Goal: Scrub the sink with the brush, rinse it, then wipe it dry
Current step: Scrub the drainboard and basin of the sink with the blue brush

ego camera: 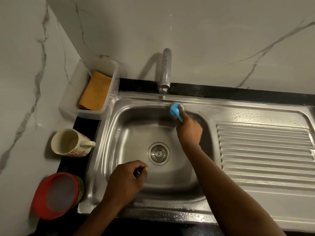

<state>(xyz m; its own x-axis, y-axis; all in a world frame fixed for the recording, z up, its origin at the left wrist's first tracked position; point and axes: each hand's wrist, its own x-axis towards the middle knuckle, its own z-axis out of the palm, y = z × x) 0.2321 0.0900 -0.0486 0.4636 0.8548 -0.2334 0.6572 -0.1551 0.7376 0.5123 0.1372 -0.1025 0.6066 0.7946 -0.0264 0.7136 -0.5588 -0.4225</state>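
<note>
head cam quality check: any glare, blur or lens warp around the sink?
Head view: dim, warm light. The tap throws a soft shadow leftward on the wall. There is a bright sheen on the wet drainboard. The red container near the lower left edge is smeared. Wide-angle bend bows the back rim of the sink. The blue brush in the right hand is reasonably sharp.

Right hand (189, 132), arm outstretched, grips the brush (176, 109); left hand (126, 179) fisted.
</note>
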